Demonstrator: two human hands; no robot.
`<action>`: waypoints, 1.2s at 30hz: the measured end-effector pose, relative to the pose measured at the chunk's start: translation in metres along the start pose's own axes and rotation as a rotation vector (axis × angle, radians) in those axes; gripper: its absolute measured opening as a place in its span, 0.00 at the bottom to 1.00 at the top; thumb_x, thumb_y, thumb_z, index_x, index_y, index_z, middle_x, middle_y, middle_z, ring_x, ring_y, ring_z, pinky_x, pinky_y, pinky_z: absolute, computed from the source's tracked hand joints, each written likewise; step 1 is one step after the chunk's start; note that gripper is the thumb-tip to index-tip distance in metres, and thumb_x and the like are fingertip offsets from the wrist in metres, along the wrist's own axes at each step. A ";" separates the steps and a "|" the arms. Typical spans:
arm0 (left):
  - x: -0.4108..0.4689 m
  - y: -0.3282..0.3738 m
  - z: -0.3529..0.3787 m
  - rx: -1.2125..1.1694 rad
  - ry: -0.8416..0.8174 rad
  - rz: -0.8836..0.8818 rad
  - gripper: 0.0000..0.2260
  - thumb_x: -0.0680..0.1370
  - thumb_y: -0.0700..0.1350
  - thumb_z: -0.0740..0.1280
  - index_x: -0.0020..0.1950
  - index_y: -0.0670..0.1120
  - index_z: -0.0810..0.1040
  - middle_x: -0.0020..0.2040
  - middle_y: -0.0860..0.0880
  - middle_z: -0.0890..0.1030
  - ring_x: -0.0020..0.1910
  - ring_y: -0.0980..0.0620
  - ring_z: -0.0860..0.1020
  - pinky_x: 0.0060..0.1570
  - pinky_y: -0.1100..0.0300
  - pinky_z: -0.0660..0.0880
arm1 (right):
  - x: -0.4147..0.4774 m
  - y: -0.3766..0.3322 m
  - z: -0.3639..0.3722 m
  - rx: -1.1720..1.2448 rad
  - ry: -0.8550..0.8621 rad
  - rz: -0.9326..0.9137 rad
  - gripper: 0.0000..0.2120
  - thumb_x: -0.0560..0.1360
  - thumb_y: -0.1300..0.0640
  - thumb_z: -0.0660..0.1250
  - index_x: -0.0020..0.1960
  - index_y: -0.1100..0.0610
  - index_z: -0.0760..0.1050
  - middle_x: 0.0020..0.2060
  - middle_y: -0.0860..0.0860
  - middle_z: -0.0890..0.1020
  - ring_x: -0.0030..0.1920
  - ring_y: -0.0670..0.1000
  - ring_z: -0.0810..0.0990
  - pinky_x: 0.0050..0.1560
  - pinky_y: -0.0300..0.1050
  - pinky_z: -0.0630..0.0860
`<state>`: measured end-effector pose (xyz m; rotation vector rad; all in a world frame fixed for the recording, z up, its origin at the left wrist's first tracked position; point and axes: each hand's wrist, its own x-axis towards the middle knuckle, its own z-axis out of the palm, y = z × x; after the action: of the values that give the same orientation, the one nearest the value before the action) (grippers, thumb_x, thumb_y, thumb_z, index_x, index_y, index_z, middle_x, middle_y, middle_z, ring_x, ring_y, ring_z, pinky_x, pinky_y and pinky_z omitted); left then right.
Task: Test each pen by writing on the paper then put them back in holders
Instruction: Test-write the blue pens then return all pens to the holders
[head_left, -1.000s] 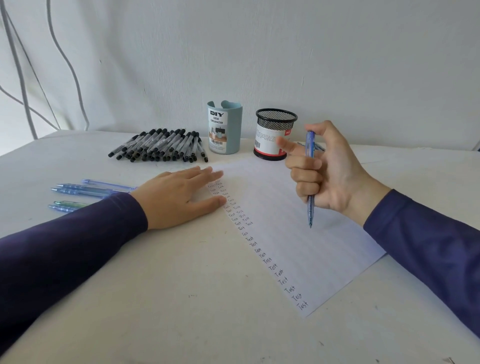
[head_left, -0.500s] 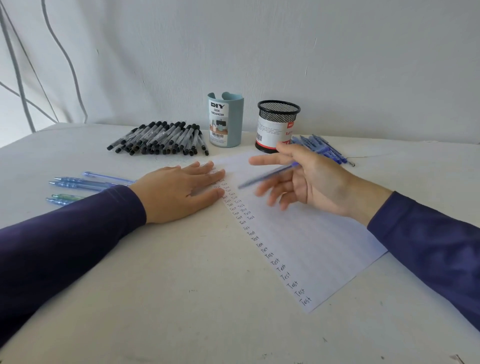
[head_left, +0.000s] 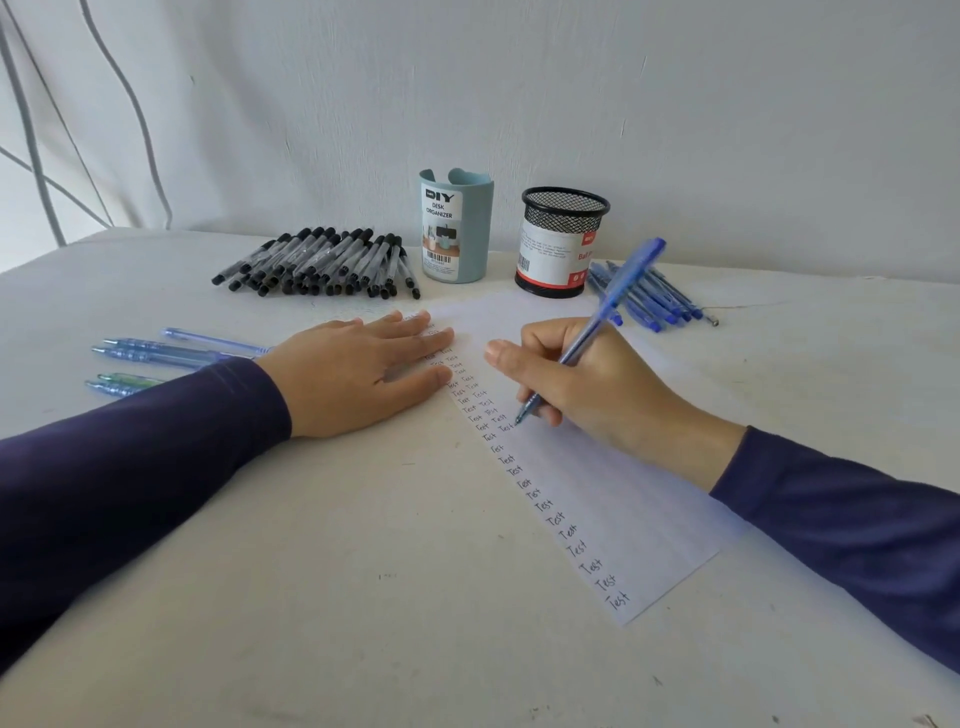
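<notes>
The right hand (head_left: 597, 384) holds a blue pen (head_left: 608, 306) in a writing grip. Its thumb and fingers (head_left: 540, 348) pinch the lower barrel, and the capped end tilts up and away towards the wall. The tip is down at the paper (head_left: 623, 493), just beside the last word of a short second column of writing.

The paper lies at an angle on the white worktop (head_left: 311, 597). The word "Test" is handwritten again and again in a long column down its left edge, with the shorter column of "Test" beside the upper part.

The left hand (head_left: 358, 374) lies flat on the paper's upper left corner, fingers straight and close together, covering some of the words.

Two holders stand at the back near the wall. The pale blue-green holder (head_left: 456, 226) has a label reading "DIY DESK ORGANIZER" over a small picture and a barcode. To its right, the black mesh holder (head_left: 563, 241) wears a white and red label with a barcode. "Ball P" can be read on it, and its small print is too fine to read.

A pile of black-capped pens (head_left: 322, 262) lies left of the holders and a bunch of blue pens (head_left: 649, 296) lies right of them. A few clear blue and green pens (head_left: 156, 351) lie at the far left, partly behind the dark sleeve (head_left: 156, 457).
</notes>
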<state>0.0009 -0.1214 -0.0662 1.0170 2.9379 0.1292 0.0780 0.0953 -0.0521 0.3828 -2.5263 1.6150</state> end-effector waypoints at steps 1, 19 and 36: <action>0.000 0.000 0.000 0.001 0.000 -0.002 0.36 0.68 0.74 0.37 0.77 0.67 0.50 0.79 0.61 0.49 0.78 0.61 0.49 0.77 0.57 0.48 | 0.002 0.003 0.001 0.001 0.021 0.009 0.22 0.77 0.57 0.69 0.27 0.57 0.64 0.22 0.50 0.72 0.23 0.45 0.70 0.28 0.34 0.68; -0.001 0.002 -0.001 -0.001 0.014 -0.014 0.35 0.69 0.73 0.39 0.77 0.66 0.51 0.79 0.61 0.50 0.78 0.59 0.51 0.76 0.58 0.49 | -0.003 0.002 0.006 -0.093 0.027 -0.022 0.17 0.73 0.64 0.69 0.29 0.63 0.68 0.17 0.45 0.70 0.27 0.49 0.75 0.31 0.41 0.77; -0.001 0.001 0.000 0.000 0.017 -0.012 0.37 0.67 0.74 0.37 0.76 0.67 0.51 0.79 0.62 0.50 0.78 0.59 0.51 0.76 0.57 0.50 | -0.003 0.001 0.006 -0.058 0.007 0.016 0.19 0.73 0.65 0.69 0.27 0.59 0.65 0.19 0.46 0.71 0.21 0.46 0.71 0.24 0.35 0.69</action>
<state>0.0021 -0.1214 -0.0663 1.0038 2.9588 0.1381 0.0809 0.0907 -0.0566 0.3502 -2.5710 1.5414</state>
